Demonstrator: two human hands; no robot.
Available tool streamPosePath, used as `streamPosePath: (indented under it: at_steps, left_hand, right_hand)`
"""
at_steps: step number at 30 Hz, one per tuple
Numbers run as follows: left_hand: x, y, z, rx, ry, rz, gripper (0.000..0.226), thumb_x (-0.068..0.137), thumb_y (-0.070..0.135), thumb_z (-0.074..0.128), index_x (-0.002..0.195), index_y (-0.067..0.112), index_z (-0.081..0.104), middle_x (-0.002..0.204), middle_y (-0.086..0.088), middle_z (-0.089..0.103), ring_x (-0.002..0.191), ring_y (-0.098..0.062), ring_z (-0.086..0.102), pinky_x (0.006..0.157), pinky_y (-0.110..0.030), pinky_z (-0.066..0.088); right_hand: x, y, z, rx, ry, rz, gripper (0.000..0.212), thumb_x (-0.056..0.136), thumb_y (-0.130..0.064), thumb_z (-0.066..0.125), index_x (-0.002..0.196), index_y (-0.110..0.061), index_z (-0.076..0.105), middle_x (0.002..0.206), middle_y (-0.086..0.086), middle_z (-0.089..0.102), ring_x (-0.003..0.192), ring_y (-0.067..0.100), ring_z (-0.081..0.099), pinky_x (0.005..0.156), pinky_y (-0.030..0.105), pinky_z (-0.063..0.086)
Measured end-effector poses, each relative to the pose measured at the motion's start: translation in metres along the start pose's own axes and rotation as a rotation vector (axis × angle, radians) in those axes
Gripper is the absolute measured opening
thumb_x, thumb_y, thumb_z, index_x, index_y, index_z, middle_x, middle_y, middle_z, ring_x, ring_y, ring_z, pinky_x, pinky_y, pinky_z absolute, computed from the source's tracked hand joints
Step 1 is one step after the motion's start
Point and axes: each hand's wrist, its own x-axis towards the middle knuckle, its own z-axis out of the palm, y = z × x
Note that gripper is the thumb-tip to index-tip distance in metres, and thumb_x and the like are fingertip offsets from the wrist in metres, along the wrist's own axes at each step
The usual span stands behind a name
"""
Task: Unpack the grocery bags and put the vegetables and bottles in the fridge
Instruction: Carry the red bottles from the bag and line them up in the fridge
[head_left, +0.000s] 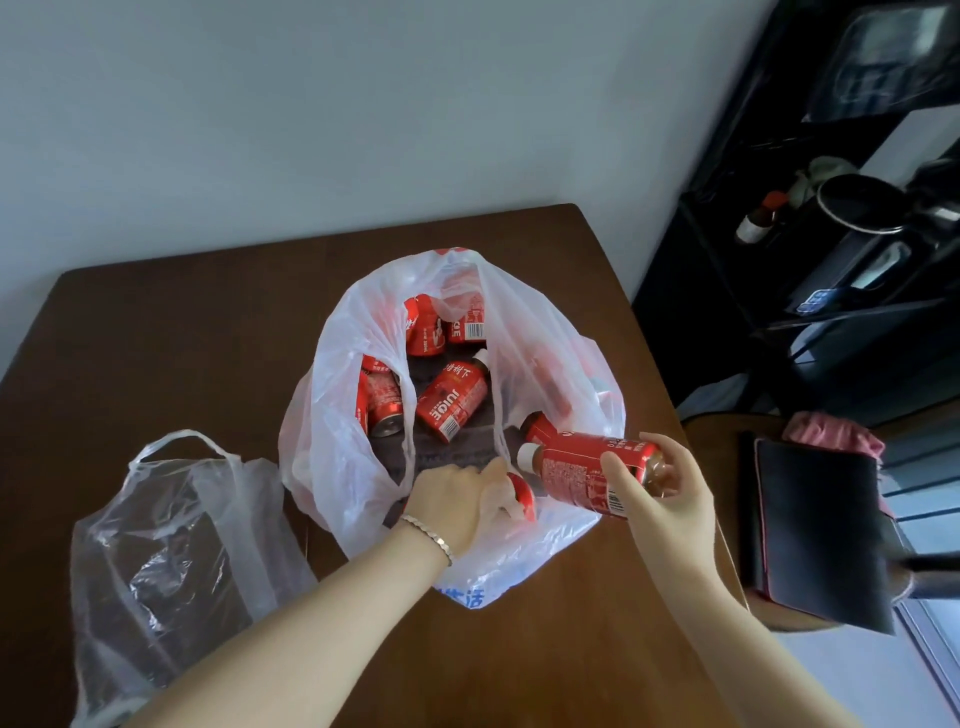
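Observation:
A white plastic grocery bag (332, 441) stands open on the brown table (182, 322). Several red-labelled juice bottles lie inside it, one (452, 408) near the middle. My right hand (660, 488) holds one red juice bottle (582, 470) sideways over the bag's right rim, cap pointing left. My left hand (452, 499) reaches into the near side of the bag and closes on another red bottle (522, 499), mostly hidden by the hand and plastic.
A second, clear plastic bag (166, 545) lies crumpled and flat at the near left. A chair with a black pouch (821, 530) stands at the table's right edge. A dark shelf unit (831, 234) with kitchen items rises at the far right.

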Motion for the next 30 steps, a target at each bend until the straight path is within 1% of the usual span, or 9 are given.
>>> streamPosePath:
  at_steps: [4, 7, 10, 12, 14, 16, 19, 25, 30]
  left_hand:
    - [0.0, 0.002, -0.012, 0.01, -0.111, -0.077, 0.043, 0.098, 0.022, 0.043, 0.138, 0.011, 0.031, 0.122, -0.01, 0.061, 0.112, -0.027, 0.059, 0.091, -0.031, 0.046]
    - [0.001, 0.001, -0.023, 0.023, -0.158, -0.131, 0.038, 0.095, 0.017, 0.048, 0.131, 0.01, 0.036, 0.119, -0.01, 0.062, 0.109, -0.028, 0.06, 0.087, -0.032, 0.047]
    - [0.001, -0.005, -0.051, -0.003, -0.12, -0.173, 0.031, 0.094, 0.01, 0.043, 0.125, 0.01, 0.039, 0.113, -0.011, 0.063, 0.101, -0.03, 0.063, 0.08, -0.036, 0.048]
    - [-0.003, -0.012, -0.078, -0.094, -0.017, -0.218, 0.024, 0.095, 0.022, 0.042, 0.116, 0.01, 0.043, 0.103, -0.01, 0.064, 0.092, -0.029, 0.063, 0.071, -0.033, 0.046]
    - [-0.011, -0.017, -0.11, -0.162, 0.109, -0.222, 0.033, 0.092, 0.046, 0.045, 0.104, 0.015, 0.042, 0.09, -0.003, 0.061, 0.082, -0.023, 0.063, 0.062, -0.027, 0.043]
    - [-0.019, -0.024, -0.14, -0.183, 0.217, -0.185, 0.04, 0.089, 0.055, 0.046, 0.103, 0.018, 0.042, 0.085, 0.002, 0.056, 0.076, -0.018, 0.059, 0.059, -0.022, 0.04]
    - [-0.029, -0.03, -0.177, -0.18, 0.33, -0.126, 0.04, 0.086, 0.054, 0.051, 0.096, 0.016, 0.043, 0.082, 0.001, 0.053, 0.078, -0.022, 0.059, 0.058, -0.024, 0.035]
    - [-0.034, -0.01, -0.222, -0.124, 0.374, 0.134, 0.043, 0.085, 0.057, 0.05, 0.087, 0.017, 0.033, 0.094, -0.005, 0.063, 0.082, -0.024, 0.059, 0.061, -0.027, 0.034]
    - [-0.054, 0.035, -0.241, -0.131, 0.432, 0.446, 0.04, 0.086, 0.056, 0.05, 0.087, 0.018, 0.038, 0.09, -0.003, 0.063, 0.08, -0.021, 0.06, 0.061, -0.025, 0.038]
  right_hand:
    - [-0.007, -0.002, -0.005, 0.122, 0.03, 0.07, 0.037, 0.081, -0.03, 0.068, 0.112, -0.026, 0.049, 0.103, -0.006, 0.056, 0.088, 0.008, 0.058, 0.07, 0.018, 0.053]
    - [-0.01, -0.005, -0.008, 0.152, 0.039, 0.127, 0.038, 0.081, -0.032, 0.068, 0.114, -0.027, 0.048, 0.108, -0.002, 0.056, 0.087, 0.009, 0.058, 0.068, 0.015, 0.049]
    - [-0.01, -0.013, -0.014, 0.197, 0.049, 0.179, 0.037, 0.083, -0.033, 0.067, 0.113, -0.025, 0.048, 0.109, 0.0, 0.057, 0.09, 0.013, 0.059, 0.073, 0.022, 0.052]
    - [-0.011, -0.023, -0.018, 0.24, 0.063, 0.227, 0.035, 0.084, -0.035, 0.065, 0.113, -0.024, 0.049, 0.109, 0.001, 0.057, 0.092, 0.015, 0.059, 0.077, 0.028, 0.054]
    - [-0.015, -0.035, -0.023, 0.3, 0.081, 0.285, 0.032, 0.085, -0.036, 0.063, 0.11, -0.022, 0.05, 0.107, 0.003, 0.058, 0.095, 0.019, 0.06, 0.083, 0.036, 0.055]
    - [-0.021, -0.048, -0.03, 0.394, 0.091, 0.339, 0.028, 0.085, -0.037, 0.063, 0.106, -0.021, 0.052, 0.105, 0.005, 0.058, 0.099, 0.023, 0.06, 0.087, 0.043, 0.054]
    - [-0.036, -0.067, -0.043, 0.567, 0.116, 0.405, 0.031, 0.084, -0.037, 0.064, 0.106, -0.019, 0.054, 0.106, 0.009, 0.059, 0.098, 0.024, 0.061, 0.079, 0.042, 0.056]
    - [-0.097, -0.097, -0.084, 1.09, 0.225, 0.479, 0.03, 0.085, -0.033, 0.064, 0.108, -0.015, 0.053, 0.105, 0.011, 0.058, 0.095, 0.025, 0.06, 0.07, 0.04, 0.053]
    - [-0.169, -0.092, -0.124, 1.296, 0.306, 0.397, 0.042, 0.076, -0.034, 0.069, 0.11, -0.017, 0.053, 0.112, 0.012, 0.059, 0.103, 0.028, 0.058, 0.069, 0.039, 0.058]
